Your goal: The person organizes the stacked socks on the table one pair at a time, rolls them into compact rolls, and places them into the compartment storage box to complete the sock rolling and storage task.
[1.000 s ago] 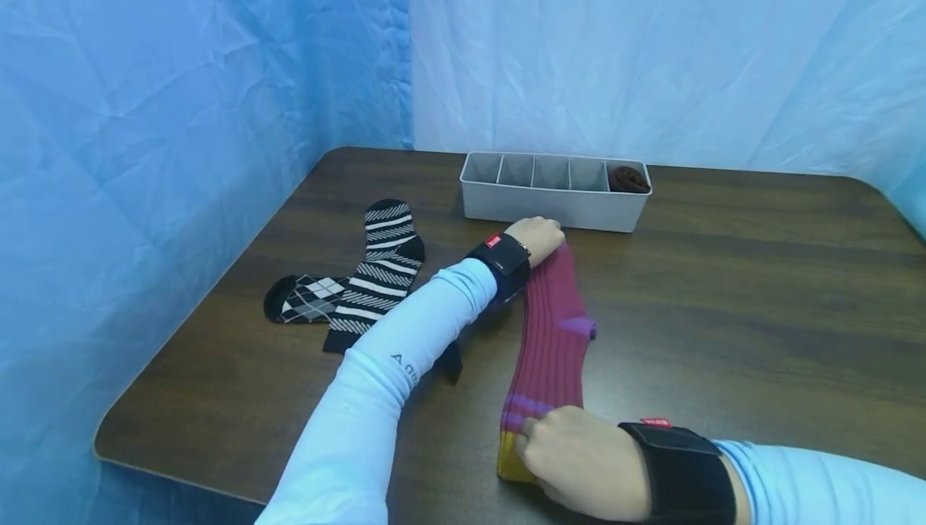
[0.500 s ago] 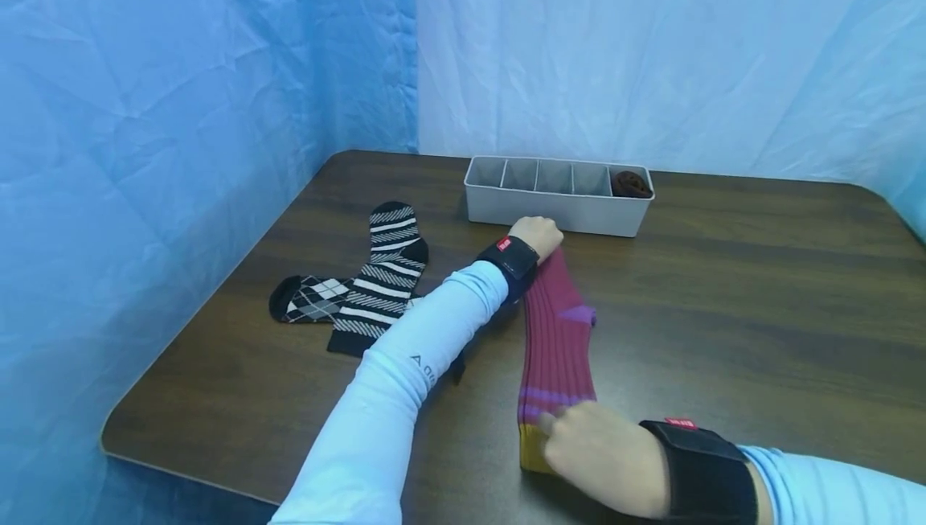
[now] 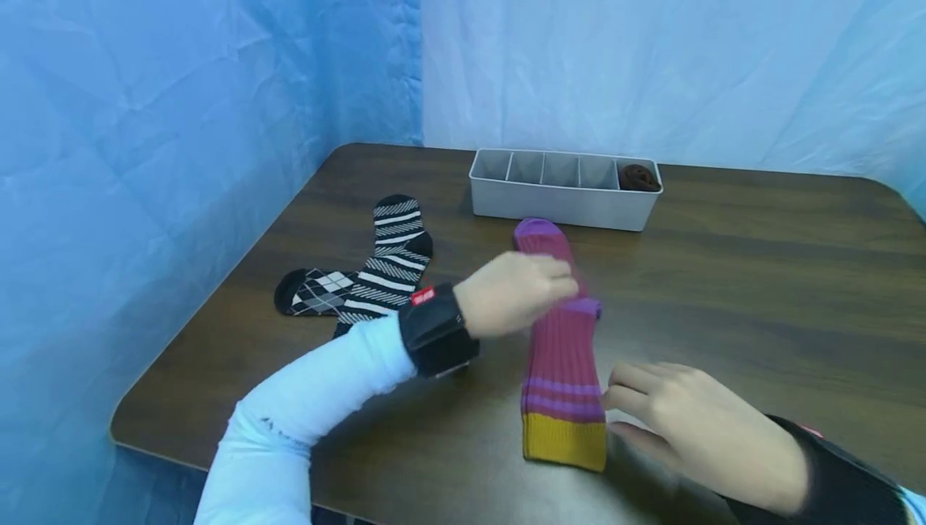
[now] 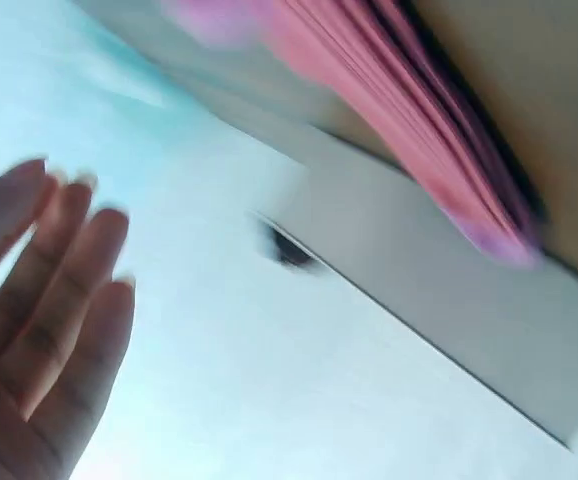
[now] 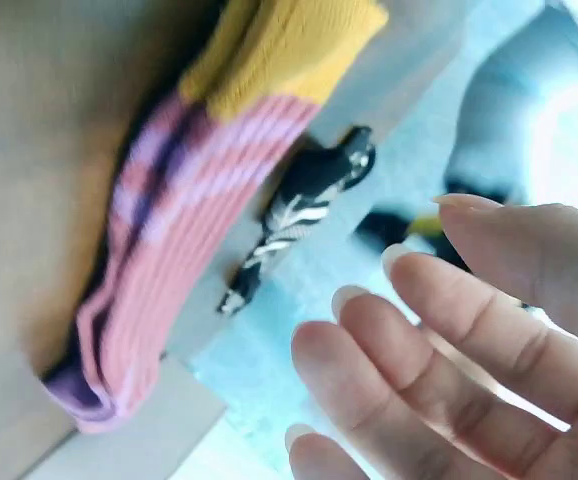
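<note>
Maroon socks (image 3: 563,356) with purple toe, heel and stripes and a yellow cuff lie flat on the table, toe toward the box; in the right wrist view the layered socks (image 5: 194,215) look like two stacked together. My left hand (image 3: 515,293) is over their foot part, fingers loosely extended and holding nothing; in the left wrist view the hand (image 4: 49,320) shows apart from the fabric. Beside the cuff, on its right, my right hand (image 3: 690,428) has its fingers loosely bent with nothing between them. Whether its fingertips touch the sock's edge, I cannot tell.
A grey divided box (image 3: 564,202) stands at the back, with a dark brown rolled item (image 3: 639,178) in its rightmost compartment. On the left, a black-and-white striped sock (image 3: 391,268) lies across an argyle sock (image 3: 318,292). Blue sheets (image 3: 217,107) hang behind the table.
My left hand has left the toe end and drawn back toward me, uncovering the purple toe. My right hand has let go of the yellow cuff and moved right, its fingers opening.
</note>
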Tool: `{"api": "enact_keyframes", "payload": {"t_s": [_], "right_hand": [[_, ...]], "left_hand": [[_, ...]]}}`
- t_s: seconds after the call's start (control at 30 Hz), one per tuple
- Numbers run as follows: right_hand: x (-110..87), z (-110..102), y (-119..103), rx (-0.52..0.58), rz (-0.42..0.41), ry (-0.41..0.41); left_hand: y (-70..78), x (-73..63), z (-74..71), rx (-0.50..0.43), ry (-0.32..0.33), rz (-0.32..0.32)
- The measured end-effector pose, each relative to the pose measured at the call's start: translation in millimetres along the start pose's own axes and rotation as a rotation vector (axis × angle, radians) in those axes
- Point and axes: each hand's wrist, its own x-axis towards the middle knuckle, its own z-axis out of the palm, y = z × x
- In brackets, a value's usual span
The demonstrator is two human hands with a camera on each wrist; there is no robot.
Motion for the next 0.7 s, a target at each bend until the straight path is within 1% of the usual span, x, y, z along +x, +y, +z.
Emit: {"api": "enact_keyframes", "payload": {"t_s": [0.03,0.07,0.13,0.2,0.23,0.33,0.4,0.57,0.7], "right_hand": [[-3.0,1,1,0.027,-0.009,0.003],[-5.3,2,2,0.057,-0.019,0.0],[-8.5,7,2,0.1,-0.047,-0.03],[-10.3,11,3,0.135,-0.071,-0.089],[-10.9,13,3,0.149,-0.075,-0.126],[-12.1,20,3,0.178,-0.078,-0.209],[-12.9,24,4,0.178,-0.077,-0.223],[-13.6,30,6,0.168,-0.07,-0.222],[-11.5,34,6,0.173,-0.059,-0.243]], "left_hand": [[10.9,-10.7,-2.2,-0.027,0.007,0.069],[20.9,-20.3,-2.7,-0.053,-0.003,0.125],[38.4,-35.6,-0.6,-0.089,-0.051,0.217],[50.6,-45.3,4.7,-0.131,-0.115,0.275],[54.9,-48.4,7.5,-0.154,-0.153,0.292],[62.4,-51.8,15.1,-0.207,-0.243,0.31],[64.3,-50.7,18.6,-0.231,-0.283,0.299],[68.6,-46.8,23.9,-0.229,-0.322,0.263],[73.5,-45.0,28.1,-0.186,-0.319,0.241]]}}
